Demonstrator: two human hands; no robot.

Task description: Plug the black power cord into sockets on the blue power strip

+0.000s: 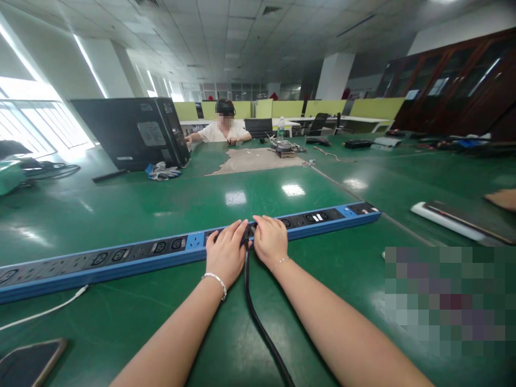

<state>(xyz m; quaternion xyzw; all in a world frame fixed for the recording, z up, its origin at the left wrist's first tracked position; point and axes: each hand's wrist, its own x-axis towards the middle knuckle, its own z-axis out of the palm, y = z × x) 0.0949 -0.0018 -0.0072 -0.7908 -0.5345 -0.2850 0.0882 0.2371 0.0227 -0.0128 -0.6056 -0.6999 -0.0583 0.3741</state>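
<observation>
A long blue power strip (149, 263) with black socket panels lies across the green table. A thick black power cord (258, 317) runs up between my hands to a dark plug (252, 229) at the strip's sockets. My left hand (228, 250) lies over the strip left of the plug, fingers bent over its top and thumb beside the cord. On the other side, my right hand (271, 242) is curled closed against the plug, its fingertips partly hidden. How far the plug sits in its socket cannot be seen.
A black computer case (129, 134) stands at the far left, with gloves (163, 171) beside it. Across the table sits another person (226, 129). A phone (32, 363) and white cable (48, 309) lie near left; a white-edged device (455, 220) lies right, near another person's hand (502, 199).
</observation>
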